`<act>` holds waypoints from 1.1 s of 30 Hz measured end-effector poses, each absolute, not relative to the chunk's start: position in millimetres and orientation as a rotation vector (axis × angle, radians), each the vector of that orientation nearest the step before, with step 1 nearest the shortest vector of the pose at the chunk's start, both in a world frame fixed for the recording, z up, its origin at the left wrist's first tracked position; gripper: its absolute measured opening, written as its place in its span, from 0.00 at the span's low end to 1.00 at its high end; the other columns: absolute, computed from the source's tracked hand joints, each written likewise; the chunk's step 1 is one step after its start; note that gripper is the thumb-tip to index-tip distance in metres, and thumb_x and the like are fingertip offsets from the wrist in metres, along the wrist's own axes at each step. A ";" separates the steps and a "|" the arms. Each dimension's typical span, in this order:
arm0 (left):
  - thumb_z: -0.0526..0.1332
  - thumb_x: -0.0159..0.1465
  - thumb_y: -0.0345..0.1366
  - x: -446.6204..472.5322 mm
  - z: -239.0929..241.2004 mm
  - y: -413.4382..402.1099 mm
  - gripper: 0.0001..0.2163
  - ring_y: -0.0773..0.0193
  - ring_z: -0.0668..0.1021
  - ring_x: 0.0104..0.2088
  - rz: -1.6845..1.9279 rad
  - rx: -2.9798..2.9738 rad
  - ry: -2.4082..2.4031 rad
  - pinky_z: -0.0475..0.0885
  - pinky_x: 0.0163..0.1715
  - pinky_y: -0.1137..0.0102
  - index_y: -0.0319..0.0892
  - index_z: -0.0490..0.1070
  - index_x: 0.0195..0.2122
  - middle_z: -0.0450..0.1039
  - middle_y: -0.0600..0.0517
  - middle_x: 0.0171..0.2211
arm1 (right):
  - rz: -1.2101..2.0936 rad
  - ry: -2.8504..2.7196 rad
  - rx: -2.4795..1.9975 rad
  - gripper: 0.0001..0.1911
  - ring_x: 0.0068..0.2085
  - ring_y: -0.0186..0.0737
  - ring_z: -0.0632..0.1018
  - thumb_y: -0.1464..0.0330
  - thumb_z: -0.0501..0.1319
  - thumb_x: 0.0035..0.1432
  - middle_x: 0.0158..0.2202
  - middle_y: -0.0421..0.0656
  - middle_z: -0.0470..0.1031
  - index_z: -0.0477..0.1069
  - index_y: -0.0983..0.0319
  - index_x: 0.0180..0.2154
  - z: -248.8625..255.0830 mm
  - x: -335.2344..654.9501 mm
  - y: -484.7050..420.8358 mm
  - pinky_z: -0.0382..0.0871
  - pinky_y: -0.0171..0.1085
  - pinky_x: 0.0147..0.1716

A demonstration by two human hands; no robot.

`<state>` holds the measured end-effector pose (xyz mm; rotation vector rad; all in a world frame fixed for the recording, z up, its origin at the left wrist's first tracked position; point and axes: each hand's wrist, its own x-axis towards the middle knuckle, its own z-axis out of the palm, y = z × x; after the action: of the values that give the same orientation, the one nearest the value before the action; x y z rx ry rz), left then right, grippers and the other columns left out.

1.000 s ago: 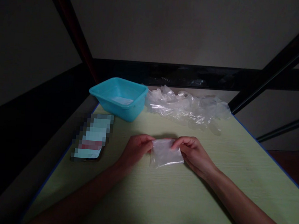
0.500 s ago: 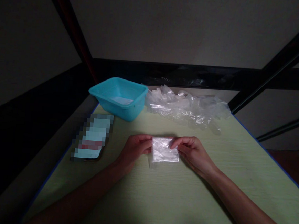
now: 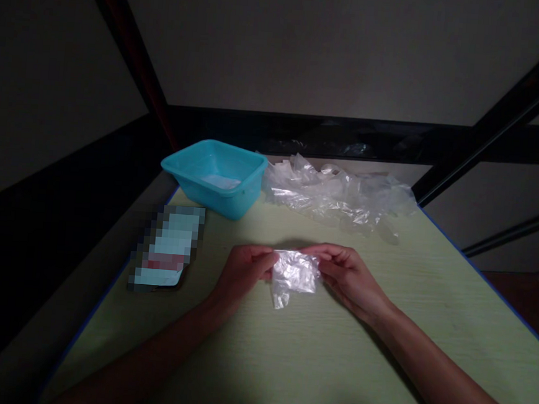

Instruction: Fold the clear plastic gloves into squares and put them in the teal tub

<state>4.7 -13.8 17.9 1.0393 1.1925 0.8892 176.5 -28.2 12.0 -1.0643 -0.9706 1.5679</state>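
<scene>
A small folded sheet of clear, shiny plastic, apparently a plastic bag (image 3: 295, 272), is held up between my hands over the middle of the table. My left hand (image 3: 245, 272) pinches its left edge, thumb in front and fingers behind. At the opposite side my right hand (image 3: 345, 273) grips the upper right part, with the index finger along the top edge. A narrow flap hangs from the lower left of the plastic. What lies behind the plastic is hidden.
A turquoise plastic basin (image 3: 236, 202) with something pale inside stands at the back left. Crumpled clear plastic bags (image 3: 335, 191) lie along the back. A phone-like object (image 3: 170, 247), pixelated, rests at the left of the pale green table (image 3: 294, 366), which has a blue edge.
My right thumb and index finger have shifted on the plastic toward its top right edge. The plastic is more wrinkled, and its lower left flap hangs more visibly. My left hand has barely moved.
</scene>
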 end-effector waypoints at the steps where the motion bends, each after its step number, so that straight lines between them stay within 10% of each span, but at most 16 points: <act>1: 0.62 0.45 0.39 4.9 17.9 -13.7 0.09 0.65 0.75 0.24 0.897 1.035 1.201 0.71 0.29 0.70 0.37 0.72 0.19 0.72 0.54 0.18 | 1.616 -0.898 -1.041 0.10 0.30 0.35 0.75 0.74 0.63 0.40 0.30 0.41 0.79 0.77 0.60 0.29 13.1 176.1 -27.8 0.66 0.34 0.31; 33: 0.63 0.44 0.36 3.9 15.3 -16.7 0.07 0.67 0.74 0.25 0.756 1.135 1.131 0.68 0.27 0.74 0.37 0.72 0.21 0.74 0.53 0.20 | 1.624 -0.713 -1.144 0.13 0.23 0.30 0.73 0.72 0.71 0.34 0.22 0.39 0.77 0.76 0.63 0.29 14.4 173.9 -25.9 0.67 0.30 0.26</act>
<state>3.9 -16.7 15.3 1.1353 1.1309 0.7564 173.9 -25.9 14.4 -1.1445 -0.7126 1.6242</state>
